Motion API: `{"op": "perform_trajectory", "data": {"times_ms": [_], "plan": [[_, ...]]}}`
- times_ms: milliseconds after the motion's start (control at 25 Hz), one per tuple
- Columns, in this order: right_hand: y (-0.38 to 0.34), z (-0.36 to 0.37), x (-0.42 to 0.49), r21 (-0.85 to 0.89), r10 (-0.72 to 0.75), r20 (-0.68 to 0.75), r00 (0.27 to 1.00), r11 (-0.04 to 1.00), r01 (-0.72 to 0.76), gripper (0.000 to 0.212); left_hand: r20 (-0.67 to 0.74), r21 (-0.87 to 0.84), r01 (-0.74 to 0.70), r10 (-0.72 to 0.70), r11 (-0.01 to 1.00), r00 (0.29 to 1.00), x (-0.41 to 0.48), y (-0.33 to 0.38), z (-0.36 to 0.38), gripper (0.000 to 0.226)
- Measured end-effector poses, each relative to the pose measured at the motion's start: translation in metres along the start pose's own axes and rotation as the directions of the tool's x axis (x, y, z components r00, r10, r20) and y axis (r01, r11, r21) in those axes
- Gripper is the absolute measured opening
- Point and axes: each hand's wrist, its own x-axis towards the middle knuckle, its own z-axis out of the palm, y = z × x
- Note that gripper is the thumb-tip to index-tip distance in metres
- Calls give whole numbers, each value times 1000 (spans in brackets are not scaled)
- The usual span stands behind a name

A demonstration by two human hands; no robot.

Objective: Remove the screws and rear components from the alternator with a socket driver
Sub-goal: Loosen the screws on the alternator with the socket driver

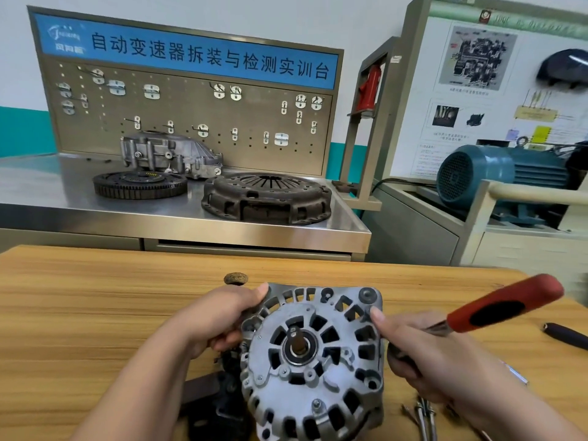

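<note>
Grey cast-aluminium alternator (313, 361) rests on the wooden bench (95, 297), shaft end up. Left hand (222, 316): fingers curled round its left rim, above black metal parts (219, 405). It's probably heavy, rigid and sharp-edged, so the vented rim is the best hold. Right hand (410, 348): fingers wrapped on the red-handled socket driver (499, 305), thumb on the housing. Loose steel tools (424, 415) and a black pen (566, 334) crowd the right.

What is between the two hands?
The grey alternator, in the head view. The left hand grips its edge; the right hand, holding the socket driver, touches it.
</note>
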Motion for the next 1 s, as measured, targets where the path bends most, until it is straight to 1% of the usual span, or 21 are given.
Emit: {"op": "perform_trajectory", "data": {"times_ms": [80,120,200,240,280,320,360,400,440,480,520,560,600,680,800,840,920,1000], "plan": [[-2,-6,-2,-49,-11,-11,1000,999,10,72,-5,27,14,-14,1000,1000,-2,2,0,48],[-5,-10,-1,-66,-26,-42,999,998,23,72,-21,35,28,-27,999,999,-3,2,1,48],[-19,-16,2,-70,-110,-129,986,992,102,59,-75,46,59,-55,997,996,-4,1,4,48],[-27,-20,5,-31,-154,-191,970,988,150,57,-111,55,74,-68,996,991,-3,-1,6,49],[-37,-24,10,57,-189,-262,946,976,211,57,-147,64,90,-80,994,986,-2,-2,9,51],[-49,-27,15,177,-224,-325,919,940,292,56,-177,70,104,-90,992,980,0,-4,11,54],[-61,-27,21,304,-272,-359,893,870,388,54,-197,70,114,-99,991,975,1,-6,14,56],[-75,-25,27,418,-341,-358,869,774,475,52,-210,65,121,-105,991,972,2,-7,15,56],[-88,-22,35,513,-419,-328,847,674,532,52,-218,58,123,-108,991,970,3,-8,16,55],[-100,-16,43,580,-488,-286,825,597,554,53,-224,48,122,-108,991,968,4,-9,15,54],[-109,-8,52,618,-534,-247,809,556,556,54,-231,39,119,-107,992,967,5,-9,14,54],[-116,1,62,634,-555,-218,803,545,549,54,-236,32,115,-105,993,966,6,-9,13,54],[-119,10,73,640,-554,-194,809,554,533,53,-237,29,112,-103,993,966,6,-9,12,54],[-119,28,92,642,-512,-148,846,602,476,50,-226,41,113,-101,993,969,5,-10,14,55],[-111,44,116,550,-393,-102,914,743,381,46,-224,67,110,-92,992,970,5,-9,15,55],[-108,46,121,527,-359,-91,929,774,351,45,-227,72,110,-91,991,970,6,-9,14,55],[-105,47,128,519,-329,-62,942,796,312,44,-231,81,109,-88,991,969,7,-9,11,55],[-104,48,132,499,-341,-34,939,808,312,44,-229,81,108,-86,991,969,8,-9,11,55]]}}
